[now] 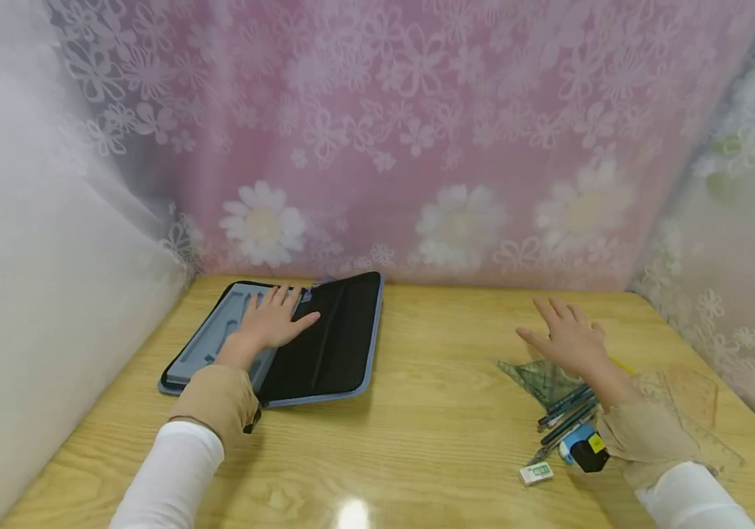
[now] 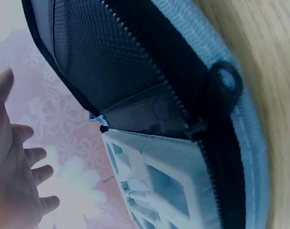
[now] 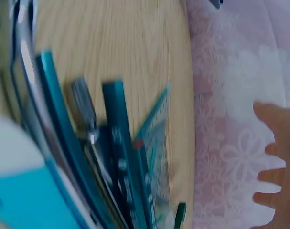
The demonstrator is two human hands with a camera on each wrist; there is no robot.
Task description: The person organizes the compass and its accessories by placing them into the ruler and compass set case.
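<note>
An unzipped pencil case (image 1: pixel 370 367) lies spread on the table, blue outside and black inside. Its left half holds a grey-blue moulded tray (image 1: pixel 195 353) with shaped hollows; a mesh pocket (image 2: pixel 102 52) lines the other half. Above the case is my left hand (image 1: pixel 270 323), fingers spread and holding nothing; the left wrist view shows it apart from the case. My right hand (image 1: pixel 569 344), also spread and holding nothing, hovers over a pile of stationery. In that pile are dark green pencils (image 3: pixel 123 148), a clear set square (image 1: pixel 536 380) and metal compass-like tools (image 3: pixel 32 62).
By the right forearm sits a blue, white and black object (image 1: pixel 582 447) with a yellow label. A white boxed eraser (image 1: pixel 536 474) is nearer the front. Further clear rulers (image 1: pixel 688 404) lie at the right. Flowered curtains (image 1: pixel 417 147) hang around the wooden table (image 1: pixel 430 411).
</note>
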